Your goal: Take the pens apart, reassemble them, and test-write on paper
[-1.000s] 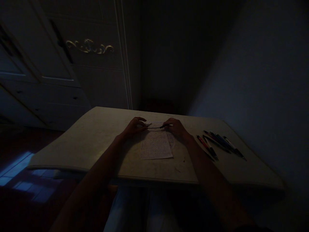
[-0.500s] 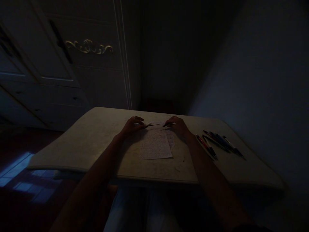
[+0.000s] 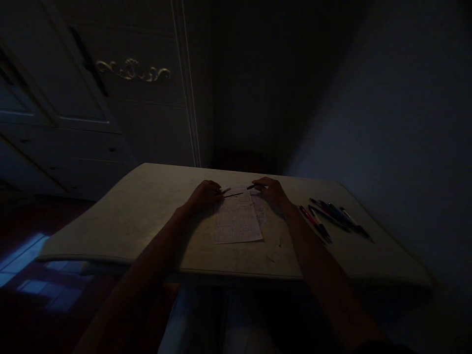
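My left hand is closed in a pinch at the left edge of a handwritten sheet of paper. From its fingers a thin dark rod, like a pen refill, points right across the paper's top. A short pale piece sticks out just above it; whether the fingers grip it too is hard to tell. My right hand is closed on a short dark pen part, its tip pointing left over the paper's upper right. A second written sheet lies partly under the first.
Several pens lie on the right of the pale table, beside my right forearm. Small dark bits lie near the front edge. A cabinet stands behind on the left, a wall on the right. The room is dim.
The refill in my left hand has dropped slightly and stands farther apart from the pale piece. The pen part in my right hand has tilted up and shifted slightly left.
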`<state>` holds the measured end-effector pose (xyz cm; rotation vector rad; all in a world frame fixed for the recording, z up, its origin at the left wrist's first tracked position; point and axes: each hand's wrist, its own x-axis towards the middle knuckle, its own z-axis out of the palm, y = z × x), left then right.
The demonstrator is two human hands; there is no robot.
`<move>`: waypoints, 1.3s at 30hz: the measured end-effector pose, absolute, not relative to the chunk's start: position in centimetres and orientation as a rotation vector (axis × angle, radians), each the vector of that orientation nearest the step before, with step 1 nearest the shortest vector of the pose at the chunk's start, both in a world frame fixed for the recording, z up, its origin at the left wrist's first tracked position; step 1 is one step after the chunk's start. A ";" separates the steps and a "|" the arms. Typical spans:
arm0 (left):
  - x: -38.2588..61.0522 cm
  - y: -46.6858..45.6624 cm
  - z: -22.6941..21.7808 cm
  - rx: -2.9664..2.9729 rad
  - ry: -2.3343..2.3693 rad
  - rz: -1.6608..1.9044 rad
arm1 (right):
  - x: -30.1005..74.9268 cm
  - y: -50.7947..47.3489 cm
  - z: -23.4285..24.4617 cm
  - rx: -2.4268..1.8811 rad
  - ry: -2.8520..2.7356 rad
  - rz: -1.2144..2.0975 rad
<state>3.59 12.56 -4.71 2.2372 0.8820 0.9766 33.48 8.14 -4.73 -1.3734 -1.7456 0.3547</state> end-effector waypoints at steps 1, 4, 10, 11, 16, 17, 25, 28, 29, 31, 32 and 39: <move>3.6 12.6 -4.7 2.244 0.881 0.976 | 33.4 8.1 -4.8 -1.391 -1.717 0.363; 3.6 12.7 -4.7 2.274 0.878 0.968 | 33.6 8.0 -4.7 -1.487 -1.614 0.341; 3.4 13.1 -4.9 2.146 0.975 0.981 | 34.6 7.5 -4.1 -1.823 -1.433 0.207; 3.3 13.2 -4.9 2.082 1.011 0.997 | 34.8 7.4 -4.2 -1.873 -1.422 0.199; 2.7 14.0 -4.9 1.904 1.179 1.141 | 34.9 7.1 -4.5 -2.016 -1.421 0.227; 2.6 14.2 -4.9 1.898 1.215 1.169 | 34.9 7.1 -4.5 -2.017 -1.394 0.217; 2.5 14.3 -4.6 1.788 1.299 1.231 | 33.9 7.5 -2.8 -1.650 -1.039 0.041; 2.3 14.1 -4.4 1.762 1.360 1.274 | 31.7 7.2 -2.9 -1.504 -1.209 0.223; 2.2 14.1 -4.3 1.774 1.372 1.263 | 30.9 7.0 -3.0 -1.465 -1.294 0.322; 2.2 14.0 -4.1 1.813 1.378 1.198 | 29.4 6.6 -3.5 -1.442 -1.432 0.459; 2.2 14.0 -4.0 1.832 1.375 1.165 | 28.8 6.5 -3.7 -1.451 -1.482 0.504; 2.2 14.2 -3.9 1.896 1.386 1.078 | 28.5 6.7 -4.4 -1.484 -1.473 0.618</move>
